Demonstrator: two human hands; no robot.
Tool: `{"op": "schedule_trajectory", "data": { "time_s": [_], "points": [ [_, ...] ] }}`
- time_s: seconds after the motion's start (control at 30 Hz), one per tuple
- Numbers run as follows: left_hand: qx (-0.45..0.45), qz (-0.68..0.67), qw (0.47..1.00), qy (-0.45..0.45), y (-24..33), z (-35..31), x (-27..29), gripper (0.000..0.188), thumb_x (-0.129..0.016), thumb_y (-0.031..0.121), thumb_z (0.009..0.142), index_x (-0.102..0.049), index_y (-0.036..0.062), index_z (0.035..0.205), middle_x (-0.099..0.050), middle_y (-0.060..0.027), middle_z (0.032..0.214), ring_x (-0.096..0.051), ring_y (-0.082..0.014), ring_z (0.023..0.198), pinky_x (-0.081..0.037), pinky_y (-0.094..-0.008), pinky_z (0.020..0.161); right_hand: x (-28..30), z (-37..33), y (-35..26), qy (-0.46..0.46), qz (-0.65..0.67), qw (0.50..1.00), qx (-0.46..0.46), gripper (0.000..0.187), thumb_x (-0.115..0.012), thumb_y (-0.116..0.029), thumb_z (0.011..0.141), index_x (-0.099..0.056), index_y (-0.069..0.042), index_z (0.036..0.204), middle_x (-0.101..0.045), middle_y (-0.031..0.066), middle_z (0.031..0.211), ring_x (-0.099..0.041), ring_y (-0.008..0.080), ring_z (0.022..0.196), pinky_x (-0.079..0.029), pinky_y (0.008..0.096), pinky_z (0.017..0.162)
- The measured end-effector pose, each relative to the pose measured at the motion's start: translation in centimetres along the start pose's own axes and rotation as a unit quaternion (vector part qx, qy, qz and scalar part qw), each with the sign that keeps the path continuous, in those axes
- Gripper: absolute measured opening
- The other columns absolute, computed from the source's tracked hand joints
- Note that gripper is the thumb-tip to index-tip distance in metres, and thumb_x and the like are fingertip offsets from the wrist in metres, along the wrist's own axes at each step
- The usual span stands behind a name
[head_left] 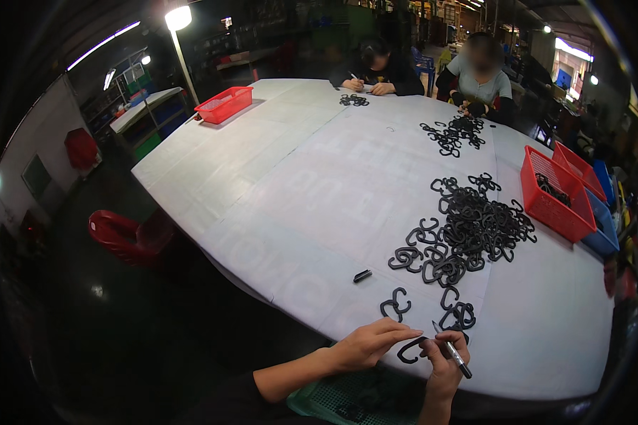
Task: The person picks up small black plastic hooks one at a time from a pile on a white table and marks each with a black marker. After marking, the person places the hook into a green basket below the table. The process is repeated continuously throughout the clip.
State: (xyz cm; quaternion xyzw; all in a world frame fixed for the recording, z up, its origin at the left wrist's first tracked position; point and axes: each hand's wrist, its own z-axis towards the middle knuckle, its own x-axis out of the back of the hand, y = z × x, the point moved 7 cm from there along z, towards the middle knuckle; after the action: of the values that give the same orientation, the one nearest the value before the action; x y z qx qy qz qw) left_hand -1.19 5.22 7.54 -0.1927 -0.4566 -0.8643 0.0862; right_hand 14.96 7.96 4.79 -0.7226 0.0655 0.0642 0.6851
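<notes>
My right hand (443, 365) is closed around a marker pen (455, 354) with a pale barrel, its dark tip pointing up and away. Just left of its thumb and fingertip is a black C-shaped plastic hook (402, 351), close to the table's near edge; whether that hand also grips it is unclear. My left hand (372, 345) reaches in from the left with straight fingers, their tips above the hook and near the right hand. Beyond the hands lie a few loose black hooks (395, 304) and a black pen cap (362, 276).
A large pile of black hooks (478, 223) spreads over the white table (290, 205). Red baskets (556, 205) and a blue one (602, 234) stand at right, another red basket (225, 105) at far left. Two people work at the far edge beside smaller hook piles (455, 133).
</notes>
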Motion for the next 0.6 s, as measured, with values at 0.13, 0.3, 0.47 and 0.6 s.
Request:
{"op": "schedule_trajectory", "data": {
  "time_s": [0.13,0.3,0.47,0.6],
  "points": [
    [-0.094,0.036,0.995,-0.013,1.3,0.0,-0.3,0.045,-0.062,-0.003,0.076,-0.060,0.0110,0.119,-0.060,-0.0083,0.104,-0.058,-0.0249,0.097,-0.051,-0.0335,0.080,0.1,0.4,1.3,-0.045,0.074,0.994,-0.061,0.023,-0.072,0.000,0.075,-0.054,-0.002,0.089,-0.059,0.0060,0.069,-0.057,0.0129,0.060,-0.042,0.0216,0.056],
    [-0.151,0.087,0.984,0.033,1.9,-0.1,0.3,0.038,-0.067,-0.002,0.072,-0.065,0.0086,0.108,-0.061,-0.0075,0.102,-0.059,-0.0251,0.095,-0.052,-0.0338,0.077,-0.6,0.2,2.2,-0.066,0.070,0.991,-0.093,0.018,-0.066,-0.010,0.085,-0.054,-0.002,0.095,-0.062,0.0059,0.070,-0.057,0.0121,0.059,-0.040,0.0214,0.055],
    [0.073,0.056,0.994,0.058,-0.8,0.1,0.5,0.025,-0.070,-0.004,0.071,-0.068,0.0035,0.096,-0.066,-0.0094,0.088,-0.062,-0.0233,0.080,-0.051,-0.0317,0.069,2.3,0.7,1.2,0.054,0.022,0.998,0.012,0.030,-0.056,-0.024,0.094,-0.061,0.003,0.108,-0.060,0.0040,0.072,-0.050,0.0052,0.058,-0.035,0.0173,0.053],
    [0.248,0.033,0.965,0.074,-4.5,-2.5,-0.5,0.017,-0.069,0.001,0.080,-0.066,-0.0001,0.097,-0.067,-0.0076,0.083,-0.060,-0.0105,0.064,-0.049,-0.0225,0.061,2.9,0.2,2.0,0.056,-0.013,0.998,-0.018,0.021,-0.060,-0.014,0.090,-0.061,0.002,0.103,-0.060,0.0039,0.073,-0.051,0.0049,0.060,-0.037,0.0173,0.052]
  ]
}}
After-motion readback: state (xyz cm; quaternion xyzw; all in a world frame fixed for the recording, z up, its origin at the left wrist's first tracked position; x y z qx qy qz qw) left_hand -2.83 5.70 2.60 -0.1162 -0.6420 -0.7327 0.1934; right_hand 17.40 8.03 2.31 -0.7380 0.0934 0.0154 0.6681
